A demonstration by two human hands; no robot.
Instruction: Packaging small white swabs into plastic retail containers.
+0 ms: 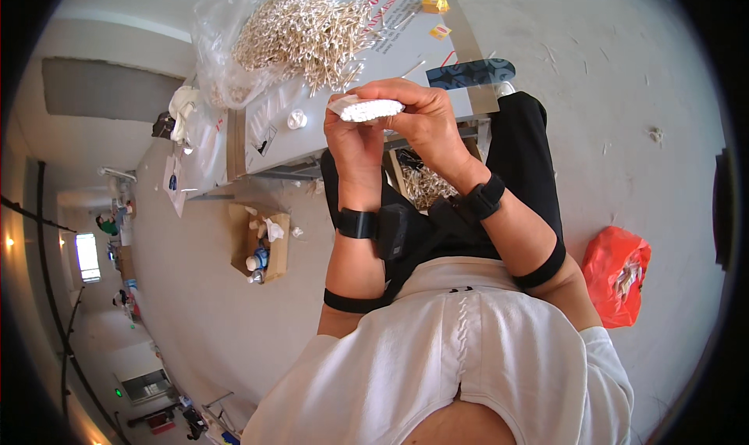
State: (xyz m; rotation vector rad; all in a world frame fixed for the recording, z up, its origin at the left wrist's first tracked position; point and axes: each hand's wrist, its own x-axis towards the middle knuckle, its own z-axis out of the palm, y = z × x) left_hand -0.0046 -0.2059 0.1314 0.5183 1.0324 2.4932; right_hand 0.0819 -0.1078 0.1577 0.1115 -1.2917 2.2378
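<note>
A tight bundle of cotton swabs (371,111) is held up over the near edge of the table, its white tips facing me. Clear plastic film seems to wrap its left side. My left hand (351,137) is closed on the bundle from the left, and my right hand (427,117) grips it from the right, with fingers along its far side. Beyond my hands, a big heap of loose cotton swabs (300,35) spills out of a clear plastic bag (214,35). Just left of my hands stands a small white round container (297,119).
A dark patterned strip (470,73) and small yellow packets (435,4) lie on the table's right side. Below is a box of swabs (425,183) between my legs. On the floor are a cardboard box (277,267) with bottles, left, and a red plastic bag (615,269), right.
</note>
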